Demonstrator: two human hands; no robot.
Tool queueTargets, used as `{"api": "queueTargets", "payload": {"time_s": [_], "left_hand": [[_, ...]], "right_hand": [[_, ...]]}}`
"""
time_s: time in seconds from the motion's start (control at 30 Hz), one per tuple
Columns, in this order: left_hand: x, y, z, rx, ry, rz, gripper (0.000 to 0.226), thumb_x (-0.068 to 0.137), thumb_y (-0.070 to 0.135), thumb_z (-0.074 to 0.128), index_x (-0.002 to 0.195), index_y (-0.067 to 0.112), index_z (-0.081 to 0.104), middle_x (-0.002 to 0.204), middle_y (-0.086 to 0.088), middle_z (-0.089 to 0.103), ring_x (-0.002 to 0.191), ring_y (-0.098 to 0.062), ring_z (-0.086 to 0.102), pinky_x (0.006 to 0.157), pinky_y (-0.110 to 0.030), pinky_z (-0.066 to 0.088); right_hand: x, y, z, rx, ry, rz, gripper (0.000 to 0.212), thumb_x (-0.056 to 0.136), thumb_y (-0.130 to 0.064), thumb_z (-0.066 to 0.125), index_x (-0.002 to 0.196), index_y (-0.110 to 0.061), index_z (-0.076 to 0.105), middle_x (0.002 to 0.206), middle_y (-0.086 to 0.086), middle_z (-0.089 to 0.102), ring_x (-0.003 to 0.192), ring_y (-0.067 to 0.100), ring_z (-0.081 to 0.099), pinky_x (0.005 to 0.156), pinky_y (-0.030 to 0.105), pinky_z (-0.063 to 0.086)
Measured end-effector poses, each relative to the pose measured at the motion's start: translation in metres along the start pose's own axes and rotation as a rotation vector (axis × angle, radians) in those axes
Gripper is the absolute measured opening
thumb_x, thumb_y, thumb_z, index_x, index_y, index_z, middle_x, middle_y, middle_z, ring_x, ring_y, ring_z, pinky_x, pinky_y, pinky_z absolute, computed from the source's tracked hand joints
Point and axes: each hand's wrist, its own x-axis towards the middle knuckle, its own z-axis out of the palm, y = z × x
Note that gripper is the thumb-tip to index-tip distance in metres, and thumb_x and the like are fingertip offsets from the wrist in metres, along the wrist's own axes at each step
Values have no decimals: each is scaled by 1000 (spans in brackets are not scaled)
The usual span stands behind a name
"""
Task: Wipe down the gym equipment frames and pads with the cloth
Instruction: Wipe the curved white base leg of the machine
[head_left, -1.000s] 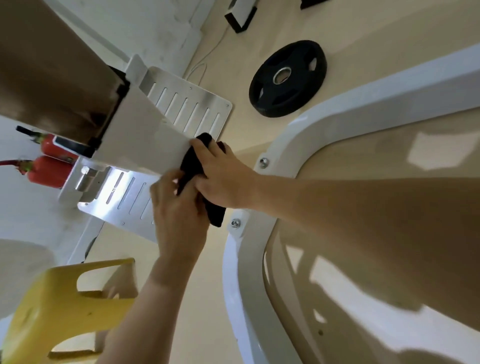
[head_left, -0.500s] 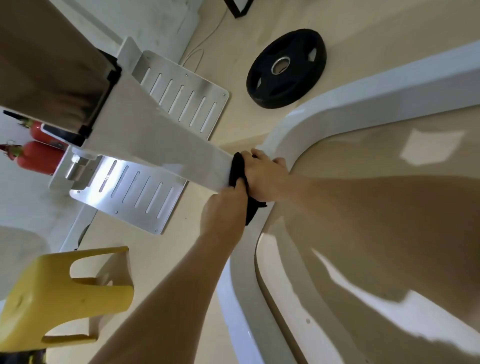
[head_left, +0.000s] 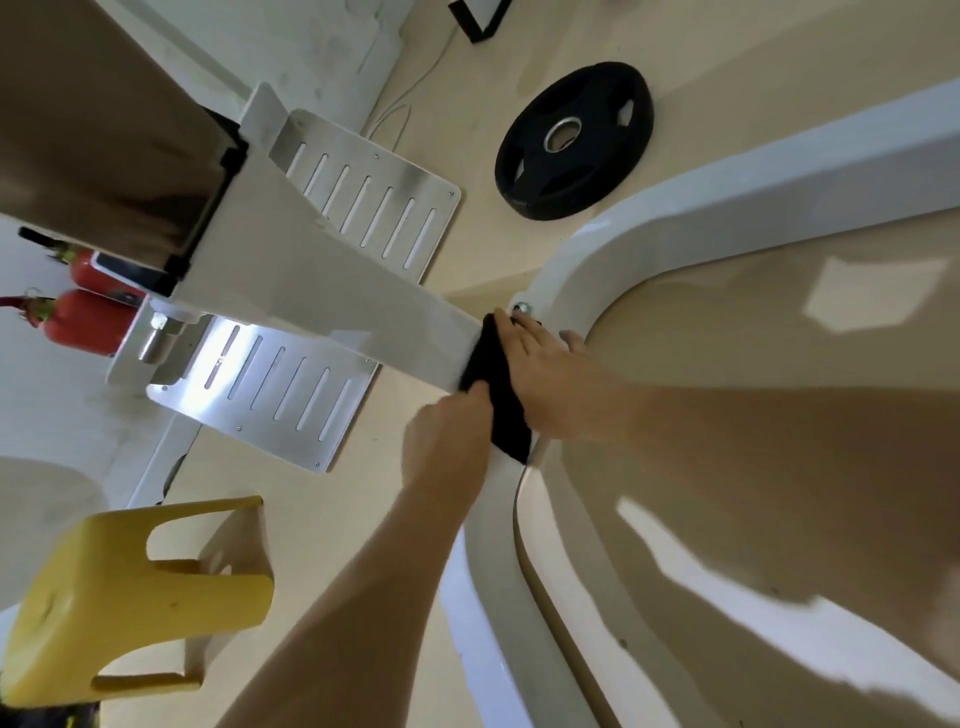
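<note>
Soft black cloth (head_left: 503, 415) on the end of the white beam (head_left: 332, 291), both hands on it

The cloth is probably light and limp, so it needs to be bunched and pressed against the hard, smooth beam; it sits where the beam meets the curved frame (head_left: 597, 260); the left hand (head_left: 447, 441) curls its fingers round the cloth; the right hand (head_left: 550, 374) lies over it, fingers nearly straight, pressing.
</note>
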Motion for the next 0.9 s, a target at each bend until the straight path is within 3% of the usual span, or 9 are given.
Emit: {"api": "queueTargets", "payload": {"time_s": [0.1,0.2,0.3,0.4,0.47,0.57,0.63,0.73,0.9], "left_hand": [[-10,2,18,-13,-50,-5,12,97,19,43,88,16,50,87,-6,67,68,-29,55,59,-33,34],[-16,-18,17,-169,13,-242,12,90,23,50,80,16,49,76,-4,62,67,-26,47,60,-31,32],[-18,-35,14,-653,187,-644,7,83,16,59,84,16,52,70,5,54,75,-26,54,65,-28,36],[-10,-36,6,-1302,365,-921,8,82,18,62,81,17,53,80,-3,65,84,-31,67,69,-35,54],[1,-34,-2,-1618,398,-987,8,89,20,59,95,15,59,96,-10,69,86,-28,69,73,-37,58],[8,-24,-9,-1829,325,-867,18,98,10,48,111,16,60,97,-4,67,83,-21,65,75,-35,56],[3,-15,-1,-1629,194,-757,24,99,7,46,118,10,61,100,-5,64,91,-26,62,82,-38,52],[-12,-4,21,-853,-17,-488,22,95,13,48,114,11,59,86,-1,64,79,-26,58,62,-29,45],[-23,-4,24,-111,-27,-128,30,93,13,45,123,10,44,86,-4,64,65,-24,49,58,-30,32]], "right_hand": [[-26,-11,28,43,39,1,94,88,-26,55,148,1,-13,158,21,-3,147,33,-2,116,46,22],[-52,-42,47,249,-141,-28,89,93,-19,51,147,3,-15,155,24,-18,144,41,-10,117,40,21],[-49,-62,39,682,-9,204,71,86,-10,58,144,-7,19,145,23,23,128,37,35,93,25,43],[-26,-79,9,1037,174,416,39,77,-13,68,105,-16,41,112,13,50,89,27,60,74,38,56],[-14,-92,-7,1121,283,375,28,78,-11,66,97,-18,46,107,10,56,91,26,61,80,40,55],[-17,-105,-22,983,395,193,29,83,-3,59,110,-14,64,116,6,62,109,18,57,99,23,41],[-25,-95,-16,804,375,90,36,84,1,54,118,-7,64,126,7,58,118,18,51,97,12,29],[-42,-58,8,526,241,-57,41,89,0,51,129,-1,55,141,12,42,129,25,43,108,21,29],[-53,-35,21,458,12,11,51,85,-2,57,133,-1,41,138,13,37,125,25,43,98,23,38]]}}
